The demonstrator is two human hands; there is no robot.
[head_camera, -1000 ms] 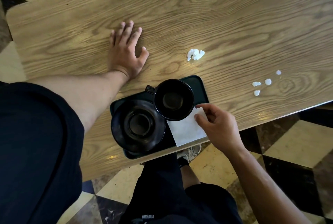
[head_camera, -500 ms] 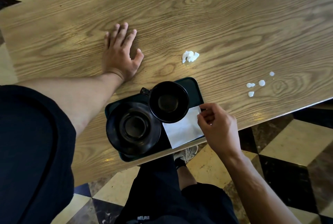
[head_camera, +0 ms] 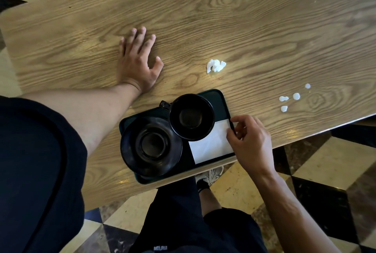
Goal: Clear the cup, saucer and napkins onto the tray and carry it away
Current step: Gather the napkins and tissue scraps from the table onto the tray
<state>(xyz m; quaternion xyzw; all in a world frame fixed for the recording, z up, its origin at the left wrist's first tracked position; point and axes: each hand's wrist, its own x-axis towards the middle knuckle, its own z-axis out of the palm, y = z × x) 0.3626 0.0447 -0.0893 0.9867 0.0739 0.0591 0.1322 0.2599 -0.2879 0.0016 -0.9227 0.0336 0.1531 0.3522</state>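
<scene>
- Flat white napkin (head_camera: 210, 144): lies on the right-hand part of the dark tray (head_camera: 221, 100), one corner tucked under the rim of the cup (head_camera: 191, 118).
- Right hand (head_camera: 252, 141): curled at the tray's right edge; thumb and fingertips (head_camera: 231, 134) pinch the tray's rim where the napkin's right edge meets it. Whether the napkin itself is caught in the pinch cannot be told.
- Cup: black, upright and empty, standing on the tray, its small handle pointing to the upper left; its rim overlaps the saucer's edge.
- Saucer (head_camera: 150, 147): black, with a round central well, filling the left part of the tray and touching the cup.
- Tray: rectangular with rounded corners, resting at the near edge of the wooden table (head_camera: 264, 29).
- Crumpled napkin (head_camera: 215, 65): a small white wad on the bare table, beyond the tray and apart from both hands.
- Paper scraps (head_camera: 293, 98): four small white bits on the table, to the right of the tray.
- Left hand (head_camera: 138, 63): pressed flat on the table with fingers spread, gripping nothing, to the upper left of the tray.
- Shoe (head_camera: 209, 175): a light sneaker visible below the table edge on the chequered floor (head_camera: 325, 161).
</scene>
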